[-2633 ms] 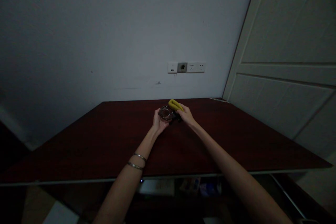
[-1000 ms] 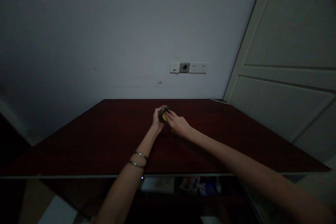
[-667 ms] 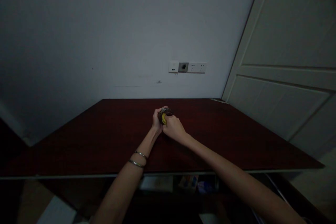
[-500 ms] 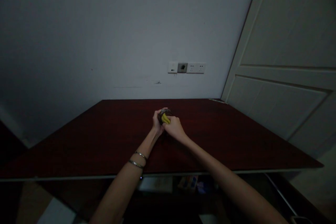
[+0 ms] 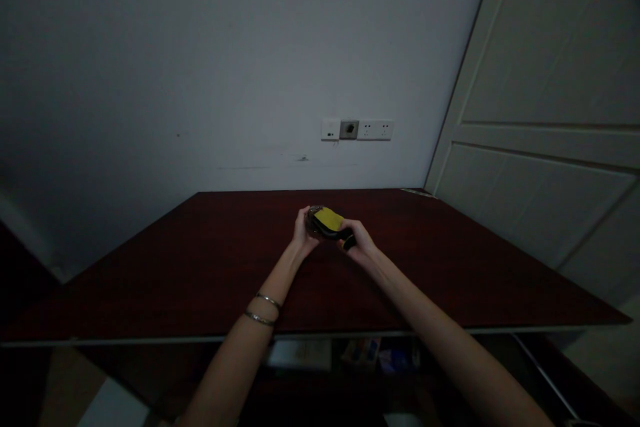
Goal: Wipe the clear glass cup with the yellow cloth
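Note:
My left hand [image 5: 301, 235] is wrapped around a small, round, dark brownish object [image 5: 311, 223] with a shiny rim, perhaps a cup or jar. A yellow-and-black piece [image 5: 329, 218], seemingly soft like cloth, stretches from the mouth of that object toward the right. Its black end is pinched in my right hand [image 5: 361, 240]. Whether the piece still reaches inside the round object cannot be told. Both hands are above the middle of the dark red table [image 5: 240, 260].
Behind the table is a pale wall with switches and sockets [image 5: 357, 130]. A white panelled door [image 5: 540, 200] borders the right side. Below the table's front edge, a shelf holds a pale flat item [image 5: 300, 353] and small packets [image 5: 363, 352].
My right hand has moved right, away from my left. More of the yellow-and-black piece shows between them. My left hand still holds the round object in about the same place.

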`<state>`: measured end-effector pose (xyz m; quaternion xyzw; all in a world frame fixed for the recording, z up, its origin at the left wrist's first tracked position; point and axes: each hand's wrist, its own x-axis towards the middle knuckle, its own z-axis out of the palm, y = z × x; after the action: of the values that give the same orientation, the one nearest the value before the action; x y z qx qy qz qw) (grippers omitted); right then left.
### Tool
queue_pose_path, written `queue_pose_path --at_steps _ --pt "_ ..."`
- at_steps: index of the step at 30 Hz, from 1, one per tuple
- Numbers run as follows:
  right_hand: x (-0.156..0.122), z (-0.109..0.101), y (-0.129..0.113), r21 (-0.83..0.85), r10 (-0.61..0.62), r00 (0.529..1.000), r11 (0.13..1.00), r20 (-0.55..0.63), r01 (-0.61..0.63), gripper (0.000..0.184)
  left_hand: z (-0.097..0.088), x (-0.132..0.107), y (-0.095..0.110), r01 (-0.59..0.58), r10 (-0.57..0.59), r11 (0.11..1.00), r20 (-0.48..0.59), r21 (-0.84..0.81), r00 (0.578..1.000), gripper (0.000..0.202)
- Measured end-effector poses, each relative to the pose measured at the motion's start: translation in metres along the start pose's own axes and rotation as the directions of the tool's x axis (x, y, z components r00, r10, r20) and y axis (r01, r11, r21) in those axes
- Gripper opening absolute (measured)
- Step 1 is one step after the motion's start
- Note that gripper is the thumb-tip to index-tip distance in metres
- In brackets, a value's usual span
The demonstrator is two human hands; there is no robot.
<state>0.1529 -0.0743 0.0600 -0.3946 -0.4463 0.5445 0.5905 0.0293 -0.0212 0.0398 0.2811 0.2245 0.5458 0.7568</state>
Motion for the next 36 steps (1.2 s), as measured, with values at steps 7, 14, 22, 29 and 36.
queue_pose_path --at_steps 7,14,22,29,36 --pt "0.005 -0.009 -0.002 -0.514 -0.585 0.809 0.678 0.054 0.525 0.046 -0.013 0.002 0.01 0.189 -0.189 0.981 0.008 -0.043 0.982 0.04" --pt "-0.007 -0.012 0.008 -0.671 -0.387 0.561 -0.272 0.732 0.689 0.046 -0.013 0.002 0.006 0.265 -0.271 0.962 -0.088 -0.07 0.959 0.023" --pt "-0.008 -0.01 0.021 -0.636 -0.238 0.592 -0.368 0.77 0.678 0.059 -0.019 0.006 0.003 0.311 -0.316 0.948 -0.105 -0.062 0.943 0.02" --pt "-0.003 -0.017 0.015 -0.55 -0.094 0.56 -0.379 0.823 0.744 0.059 -0.02 0.005 0.003 0.33 -0.322 0.943 -0.143 0.038 0.936 0.024" --pt "0.005 -0.016 0.026 -0.55 -0.106 0.566 -0.432 0.818 0.715 0.041 -0.021 0.008 -0.003 0.322 -0.284 0.931 -0.213 0.172 0.935 0.028"
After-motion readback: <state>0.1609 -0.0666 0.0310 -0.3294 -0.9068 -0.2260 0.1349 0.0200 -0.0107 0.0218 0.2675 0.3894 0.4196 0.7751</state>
